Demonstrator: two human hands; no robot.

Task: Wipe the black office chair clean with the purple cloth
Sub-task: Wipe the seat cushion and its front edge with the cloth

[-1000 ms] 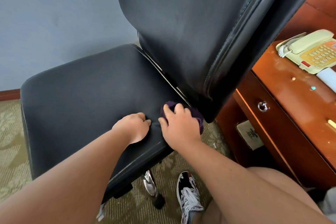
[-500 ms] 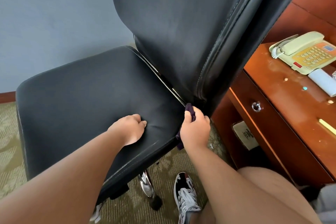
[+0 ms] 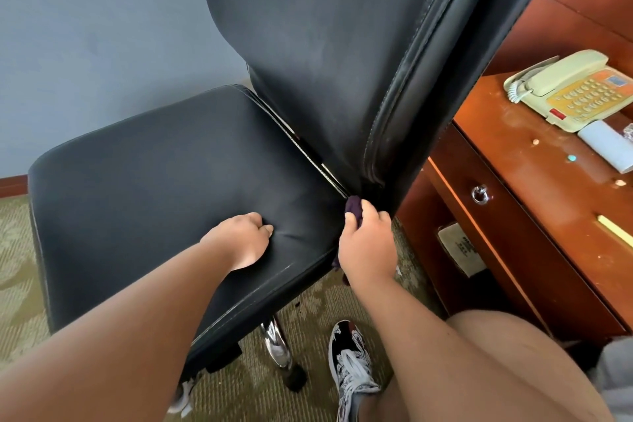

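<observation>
Shifted to the chair seat's [image 3: 154,175] 3 o'clock corner, the purple cloth [image 3: 354,208] is mostly hidden by the gripping right hand [image 3: 368,247], with the left hand [image 3: 241,238] kept fisted.

Chair [image 3: 154,188] L of desk [image 3: 534,181] w/ phone [image 3: 575,89] atop

Right hand [image 3: 368,243]: a second ago palm-down on top of the seat [image 3: 171,181] at its rear corner. Now off the top surface, at the seat's side edge, directly under the lower corner of the backrest [image 3: 325,44].
Fingers: then spread flat. Now curled, gripping.
Cloth [image 3: 354,207]: then a broad bunch showing beyond the fingertips. Now mostly hidden in the hand, with a small tuft above the thumb. A dark scrap below the hand is probably the same cloth.
</observation>
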